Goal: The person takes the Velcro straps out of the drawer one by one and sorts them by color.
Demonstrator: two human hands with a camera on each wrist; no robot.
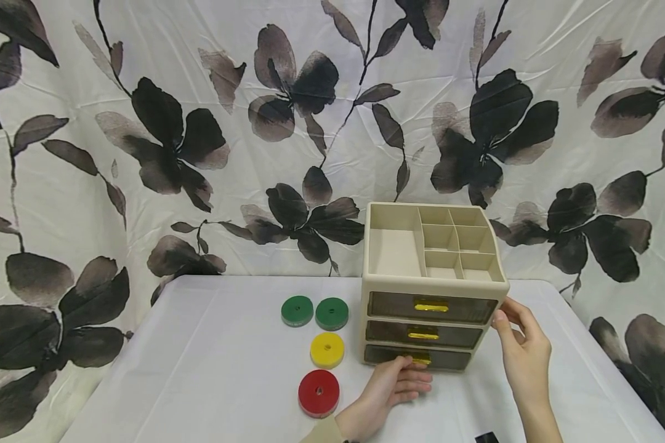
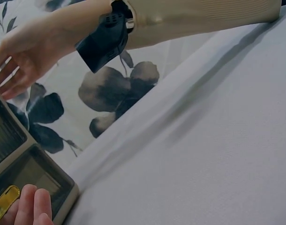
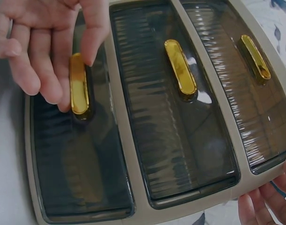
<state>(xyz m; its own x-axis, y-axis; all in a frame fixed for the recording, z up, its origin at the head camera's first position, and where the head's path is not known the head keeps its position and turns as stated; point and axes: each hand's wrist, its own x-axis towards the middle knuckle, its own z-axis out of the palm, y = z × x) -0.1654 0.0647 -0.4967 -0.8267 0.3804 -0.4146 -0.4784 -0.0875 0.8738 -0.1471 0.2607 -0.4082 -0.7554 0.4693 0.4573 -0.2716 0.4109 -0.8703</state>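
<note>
A cream desktop organizer [image 1: 435,283] stands upright on the table, with three dark see-through drawers below a divided open top. At the bottom drawer [image 3: 82,164], my left hand [image 1: 390,391] has thumb and index finger on either side of the yellow handle [image 3: 79,86], pinching it; the other fingers extend beneath. My right hand [image 1: 523,351] rests its fingertips against the organizer's right side, near the front edge. In the left wrist view the right hand [image 2: 25,58] shows its fingers loosely bent at that side. All three drawers look closed.
Left of the organizer lie two green discs [image 1: 297,311], a yellow disc [image 1: 327,350] and a red disc [image 1: 318,394] on the white-covered table [image 1: 199,369]. A small black object [image 1: 486,437] is at the bottom edge. Floral cloth [image 1: 310,154] hangs behind the table.
</note>
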